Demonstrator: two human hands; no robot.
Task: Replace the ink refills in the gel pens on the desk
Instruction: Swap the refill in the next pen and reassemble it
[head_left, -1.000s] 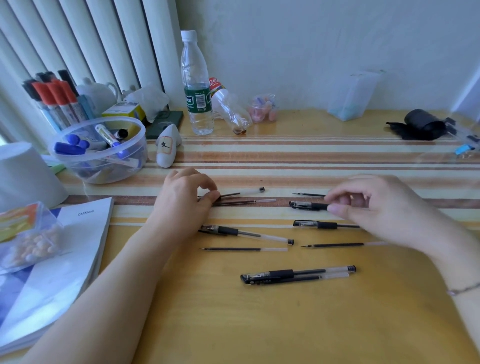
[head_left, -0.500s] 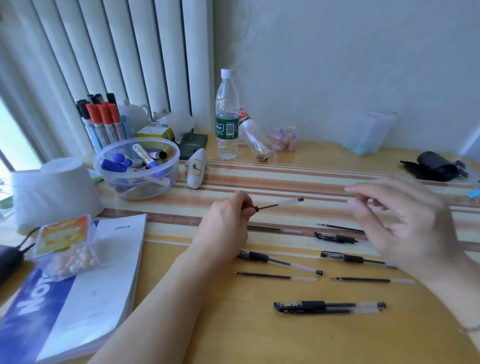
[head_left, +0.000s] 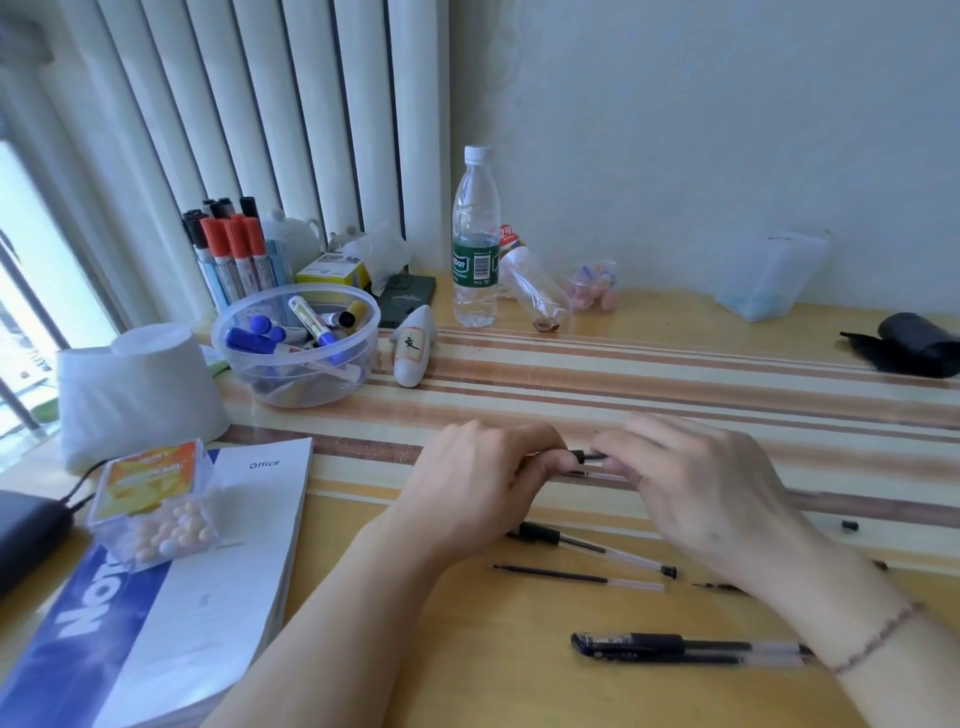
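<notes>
Both hands meet above the striped middle of the desk. My left hand (head_left: 488, 483) and my right hand (head_left: 711, 493) each pinch one end of a gel pen (head_left: 589, 457); only a short black and clear piece shows between the fingertips. Under the hands a dark refill (head_left: 576, 473) lies on the stripe. Nearer me lie an open pen with a black grip (head_left: 587, 545), a loose refill (head_left: 571, 576) and a capped black pen (head_left: 685, 647). A tiny black part (head_left: 850, 526) sits to the right.
A clear tub of markers (head_left: 296, 348) and a white shade-like object (head_left: 137, 395) stand at the left. A notebook (head_left: 197, 582) carries a box of pale beads (head_left: 156, 509). A water bottle (head_left: 475, 244), a tipped bottle and a black roll (head_left: 914, 345) line the back.
My left hand lifted a pen off the desk. My right hand let go of a pen at the right and came over to pinch the lifted pen's other end. The camera tilted up.
</notes>
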